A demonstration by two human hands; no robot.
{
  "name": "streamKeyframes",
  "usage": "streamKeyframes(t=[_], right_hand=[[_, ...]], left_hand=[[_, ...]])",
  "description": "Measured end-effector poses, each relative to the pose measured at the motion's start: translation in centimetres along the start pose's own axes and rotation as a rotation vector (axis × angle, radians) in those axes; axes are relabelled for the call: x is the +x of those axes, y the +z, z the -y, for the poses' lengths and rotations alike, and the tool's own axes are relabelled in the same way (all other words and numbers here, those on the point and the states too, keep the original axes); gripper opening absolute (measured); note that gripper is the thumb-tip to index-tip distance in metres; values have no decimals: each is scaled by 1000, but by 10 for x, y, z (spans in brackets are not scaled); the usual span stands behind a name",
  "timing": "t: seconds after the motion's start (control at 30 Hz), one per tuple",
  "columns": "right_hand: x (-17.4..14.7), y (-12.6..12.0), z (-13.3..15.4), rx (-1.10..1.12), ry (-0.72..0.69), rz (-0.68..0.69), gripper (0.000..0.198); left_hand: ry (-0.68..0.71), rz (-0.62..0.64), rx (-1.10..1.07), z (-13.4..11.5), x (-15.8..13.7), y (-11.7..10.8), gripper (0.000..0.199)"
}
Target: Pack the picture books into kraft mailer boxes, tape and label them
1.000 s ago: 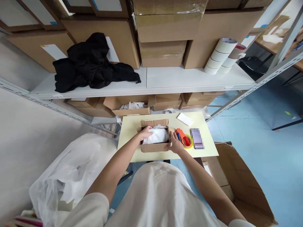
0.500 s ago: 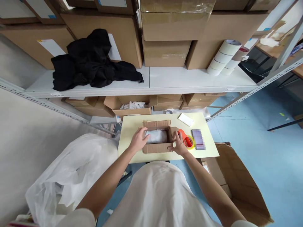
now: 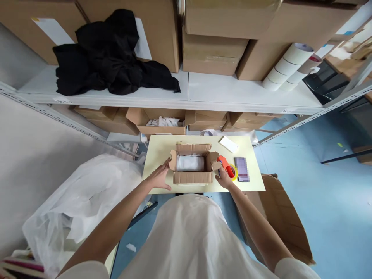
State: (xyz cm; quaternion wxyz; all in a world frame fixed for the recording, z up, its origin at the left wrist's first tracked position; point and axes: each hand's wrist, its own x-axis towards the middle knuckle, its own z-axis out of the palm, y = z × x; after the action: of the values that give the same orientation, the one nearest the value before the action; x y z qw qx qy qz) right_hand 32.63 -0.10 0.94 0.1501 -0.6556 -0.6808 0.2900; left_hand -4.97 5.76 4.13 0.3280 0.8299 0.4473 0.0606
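Note:
A small open cardboard box (image 3: pixel 193 178) stands on the pale yellow table with its flaps folded outward. Inside it lies a white wrapped bundle (image 3: pixel 190 163), its contents hidden. My left hand (image 3: pixel 159 177) is at the box's left end, thumb and fingers spread, fingertips at the left flap. On the other side, my right hand (image 3: pixel 224 178) is beside the right flap, thumb apart from the fingers and nothing gripped in it. Its fingertips are close to an orange tape dispenser (image 3: pixel 226 166) with yellow tape; whether they touch it I cannot tell.
A phone-like pixelated thing (image 3: pixel 242 169) and a white flat box (image 3: pixel 229 144) lie on the table (image 3: pixel 158 145). Behind stands a shelf (image 3: pixel 221 89) with cartons, black cloth (image 3: pixel 113 58) and tape rolls (image 3: pixel 287 66). White plastic (image 3: pixel 87 201) is at left, a large carton (image 3: pixel 286 217) at right.
My left hand has drawn back left, off the bundle, and the left flap now sticks outward. My right hand has shifted slightly right, off the box's front. The view has tilted down a little.

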Motion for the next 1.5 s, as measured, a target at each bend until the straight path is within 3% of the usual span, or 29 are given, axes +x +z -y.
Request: streamKeyframes(t=[0.13, 0.27, 0.5, 0.67, 0.77, 0.9, 1.0, 1.1, 1.33, 1.5], right_hand=[[6, -13, 21, 25, -81, 30, 70], [10, -28, 39, -16, -135, 165, 62], [20, -38, 40, -263, -224, 318, 83], [21, -46, 36, -155, -248, 384, 86], [22, -45, 37, 3, -199, 299, 60], [28, -32, 44, 242, -80, 57, 41], [35, -21, 50, 337, 77, -78, 37], [40, -17, 51, 307, 130, -133, 45], [69, -48, 52, 67, -121, -203, 87], [95, -57, 68, -109, -232, -127, 80]], left_hand=[[31, -41, 44, -4, 11, -3, 112], [92, -54, 79, -8, 14, -2, 95], [122, 28, 172, -14, 15, -2, 66], [75, -12, 26, -16, 18, -2, 63], [16, -102, -122, -18, 18, 3, 56], [-46, -322, -261, -22, 24, 18, 45], [-148, -513, -364, -25, 32, 32, 47], [-234, -625, -447, -26, 39, 43, 57], [-363, -556, -487, -26, 42, 50, 53], [-426, -455, -354, -33, 38, 44, 52]])
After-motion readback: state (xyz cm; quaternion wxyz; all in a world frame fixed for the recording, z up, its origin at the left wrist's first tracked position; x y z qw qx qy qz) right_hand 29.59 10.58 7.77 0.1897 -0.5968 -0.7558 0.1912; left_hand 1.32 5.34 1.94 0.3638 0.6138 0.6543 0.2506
